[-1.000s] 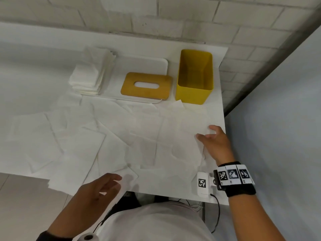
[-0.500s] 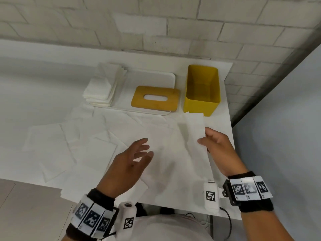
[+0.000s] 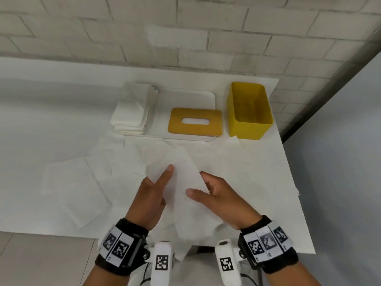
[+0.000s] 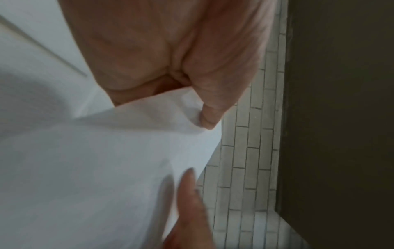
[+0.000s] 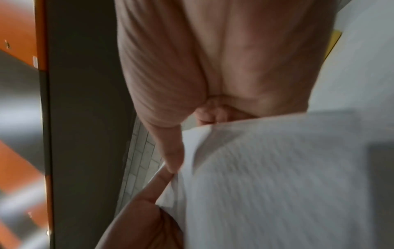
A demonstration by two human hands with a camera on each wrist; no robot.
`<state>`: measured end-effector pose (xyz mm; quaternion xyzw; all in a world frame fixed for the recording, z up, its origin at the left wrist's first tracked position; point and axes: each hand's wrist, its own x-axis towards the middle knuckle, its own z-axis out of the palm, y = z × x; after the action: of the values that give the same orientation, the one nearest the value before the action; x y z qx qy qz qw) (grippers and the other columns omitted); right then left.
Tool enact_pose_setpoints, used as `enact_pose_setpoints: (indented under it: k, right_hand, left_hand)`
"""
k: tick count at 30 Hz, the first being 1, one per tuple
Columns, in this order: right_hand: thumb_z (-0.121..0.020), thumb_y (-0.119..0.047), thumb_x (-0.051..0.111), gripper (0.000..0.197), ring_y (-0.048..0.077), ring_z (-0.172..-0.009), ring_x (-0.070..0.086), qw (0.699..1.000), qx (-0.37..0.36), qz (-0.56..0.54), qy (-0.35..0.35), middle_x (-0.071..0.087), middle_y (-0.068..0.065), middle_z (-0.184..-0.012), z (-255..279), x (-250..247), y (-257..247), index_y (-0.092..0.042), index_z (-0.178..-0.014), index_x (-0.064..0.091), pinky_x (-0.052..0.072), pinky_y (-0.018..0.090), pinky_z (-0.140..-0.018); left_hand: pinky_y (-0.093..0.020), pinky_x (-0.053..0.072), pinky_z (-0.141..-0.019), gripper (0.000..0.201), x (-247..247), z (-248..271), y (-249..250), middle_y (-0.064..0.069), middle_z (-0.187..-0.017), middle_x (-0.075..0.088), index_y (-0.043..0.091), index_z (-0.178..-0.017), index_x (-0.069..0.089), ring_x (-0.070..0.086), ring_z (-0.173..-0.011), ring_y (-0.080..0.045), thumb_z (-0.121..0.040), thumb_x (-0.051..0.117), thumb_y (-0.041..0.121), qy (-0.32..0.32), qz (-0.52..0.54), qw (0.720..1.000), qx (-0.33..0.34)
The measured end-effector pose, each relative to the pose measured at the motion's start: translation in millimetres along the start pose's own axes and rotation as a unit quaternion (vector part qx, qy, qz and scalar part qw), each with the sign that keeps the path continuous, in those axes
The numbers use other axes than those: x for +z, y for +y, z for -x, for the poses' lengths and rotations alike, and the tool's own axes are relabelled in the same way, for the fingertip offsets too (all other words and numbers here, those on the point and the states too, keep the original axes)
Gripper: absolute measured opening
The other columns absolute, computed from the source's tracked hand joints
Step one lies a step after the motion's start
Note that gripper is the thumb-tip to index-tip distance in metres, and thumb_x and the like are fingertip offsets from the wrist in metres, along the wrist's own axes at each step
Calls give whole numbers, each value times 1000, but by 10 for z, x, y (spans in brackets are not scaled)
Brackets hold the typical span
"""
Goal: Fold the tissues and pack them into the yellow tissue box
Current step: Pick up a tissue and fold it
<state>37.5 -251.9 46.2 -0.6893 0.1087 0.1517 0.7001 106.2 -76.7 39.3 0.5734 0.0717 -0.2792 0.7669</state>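
Observation:
A white tissue (image 3: 181, 182) is lifted above the table between both hands. My left hand (image 3: 153, 190) pinches its left edge, thumb on top. My right hand (image 3: 214, 193) pinches its right edge, thumb across the front. In the left wrist view the tissue (image 4: 106, 168) runs under the thumb (image 4: 211, 118). The right wrist view shows the tissue (image 5: 277, 176) held at its edge by my fingers (image 5: 172, 160). The open yellow tissue box (image 3: 249, 110) stands at the back right. Its yellow slotted lid (image 3: 194, 121) lies to the left of it. Several unfolded tissues (image 3: 82, 182) cover the table.
A stack of folded tissues (image 3: 132, 112) sits on the left end of a white tray (image 3: 185, 96) that also bears the lid. The white table (image 3: 288, 203) ends at my body and at the right, beside a grey wall. A brick wall runs behind.
My right hand picked a tissue off the table and brought it toward my body. My left hand came up from the table's front edge and took the tissue's other side.

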Motion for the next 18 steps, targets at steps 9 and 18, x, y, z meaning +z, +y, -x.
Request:
enact_pose_setpoints:
  k: [9, 18]
  right_hand:
    - [-92, -20, 74, 26, 22, -62, 68, 991, 65, 101, 53, 69, 9, -71, 259, 145, 393, -10, -73, 59, 56, 33, -61]
    - [-86, -27, 78, 39, 21, -98, 65, 884, 83, 225, 402, 66, 5, -117, -26, -683, 589, -21, -121, 61, 48, 29, -88]
  left_hand:
    - [-33, 57, -82, 21, -442, -114, 115, 2, -112, 79, 20, -119, 69, 75, -102, -14, -104, 57, 28, 81, 16, 996, 41]
    - [-36, 56, -83, 21, -518, -55, 101, 5, -112, 79, 24, -119, 70, 75, -102, -12, -102, 59, 30, 79, -11, 996, 34]
